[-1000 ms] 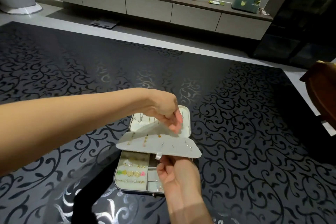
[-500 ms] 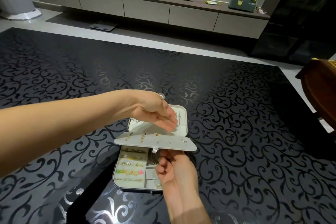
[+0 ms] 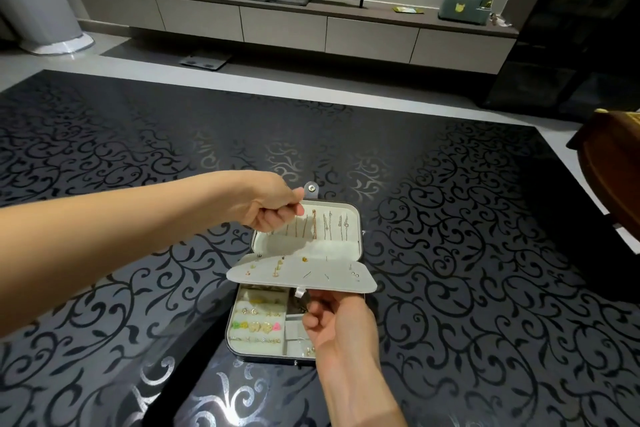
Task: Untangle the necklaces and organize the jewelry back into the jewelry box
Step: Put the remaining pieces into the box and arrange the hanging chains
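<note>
A small jewelry box (image 3: 242, 354) lies open on the black patterned table (image 3: 450, 253). Its raised lid (image 3: 356, 246) shows several thin necklaces (image 3: 325, 227) hanging side by side on the cream lining. My left hand (image 3: 273, 210) grips the lid's top left edge, next to the snap tab (image 3: 311, 188). A grey earring flap (image 3: 301, 276) with small studs on it hovers level over the tray. My right hand (image 3: 334, 319) pinches the small tab at the flap's front edge. Under the flap, the tray's rows (image 3: 256, 321) hold rings and colourful earrings.
A brown wooden chair (image 3: 613, 163) juts in at the table's right edge. Beyond the table's far edge stand a TV console (image 3: 287, 24), a green tissue box (image 3: 464, 5) and a floor scale (image 3: 204, 61).
My left hand moved from above the flap up to the lid's top edge, and the necklaces in the lid came into view. My right hand kept hold of the flap's tab.
</note>
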Demonstrator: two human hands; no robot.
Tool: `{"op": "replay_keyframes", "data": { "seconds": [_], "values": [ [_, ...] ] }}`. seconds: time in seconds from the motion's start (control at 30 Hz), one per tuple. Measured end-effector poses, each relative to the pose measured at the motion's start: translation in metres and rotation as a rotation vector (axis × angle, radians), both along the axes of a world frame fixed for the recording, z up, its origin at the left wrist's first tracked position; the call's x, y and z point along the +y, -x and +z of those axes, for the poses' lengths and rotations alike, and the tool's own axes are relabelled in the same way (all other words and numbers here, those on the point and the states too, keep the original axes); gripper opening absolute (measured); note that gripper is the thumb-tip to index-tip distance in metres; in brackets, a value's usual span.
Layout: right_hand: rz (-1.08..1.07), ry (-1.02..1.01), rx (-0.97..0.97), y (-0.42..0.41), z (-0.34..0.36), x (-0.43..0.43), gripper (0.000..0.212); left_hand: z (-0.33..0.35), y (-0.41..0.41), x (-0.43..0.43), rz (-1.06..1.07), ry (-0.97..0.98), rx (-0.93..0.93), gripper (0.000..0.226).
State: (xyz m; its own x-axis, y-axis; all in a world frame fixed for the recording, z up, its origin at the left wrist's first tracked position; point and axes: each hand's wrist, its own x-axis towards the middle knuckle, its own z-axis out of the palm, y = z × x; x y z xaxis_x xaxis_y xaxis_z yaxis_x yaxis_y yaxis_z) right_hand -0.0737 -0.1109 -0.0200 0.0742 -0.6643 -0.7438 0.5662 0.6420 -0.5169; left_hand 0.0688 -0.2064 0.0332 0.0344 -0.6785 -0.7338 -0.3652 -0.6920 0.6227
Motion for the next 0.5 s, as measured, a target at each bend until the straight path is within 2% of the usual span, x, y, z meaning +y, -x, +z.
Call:
{"op": "replay_keyframes", "data": {
  "seconds": [0.07,0.17,0.27,0.5],
  "values": [
    [0.007,0.006,-0.019,-0.001,0.000,0.000,0.023,0.002,-0.004,0.000,0.020,0.017,0.049,0.046],
    [0.011,0.014,-0.036,0.000,-0.001,0.000,0.020,0.007,-0.006,0.001,0.129,-0.070,0.280,0.047],
    [0.019,0.022,-0.043,0.001,0.001,0.000,0.017,0.016,-0.008,0.002,0.160,-0.135,0.414,0.032],
    [0.016,0.018,-0.048,0.000,0.003,0.002,0.019,0.016,-0.008,0.005,0.057,-0.090,0.439,0.034]
  ]
}}
